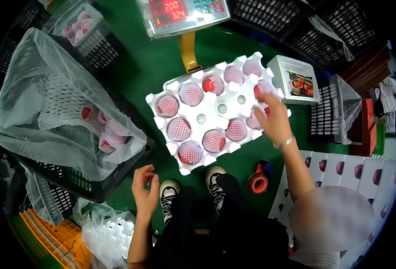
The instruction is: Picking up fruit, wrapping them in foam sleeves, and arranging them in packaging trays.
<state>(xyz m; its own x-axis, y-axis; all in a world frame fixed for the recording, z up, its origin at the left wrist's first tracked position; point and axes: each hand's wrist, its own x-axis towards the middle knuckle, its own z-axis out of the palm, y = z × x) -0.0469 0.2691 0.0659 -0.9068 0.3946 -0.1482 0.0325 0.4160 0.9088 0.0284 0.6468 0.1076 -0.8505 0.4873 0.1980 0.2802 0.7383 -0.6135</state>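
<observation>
A white foam fruit tray rests on a weighing scale, tilted across the view. Round red fruits in pink foam nets sit in most of its cells; three middle cells hold none. Over the tray's right end is my right hand, thumb and fingers apart at a netted fruit, with no clear grip on it. My left hand hovers, half curled and holding nothing, between the tray and a black plastic crate. That crate has a clear plastic liner and several netted fruits inside.
The scale's lit display stands on a yellow post behind the tray. A white foam box adjoins the tray's right end. Red tape lies on the green floor by my shoes. Stacked foam boxes stand at right.
</observation>
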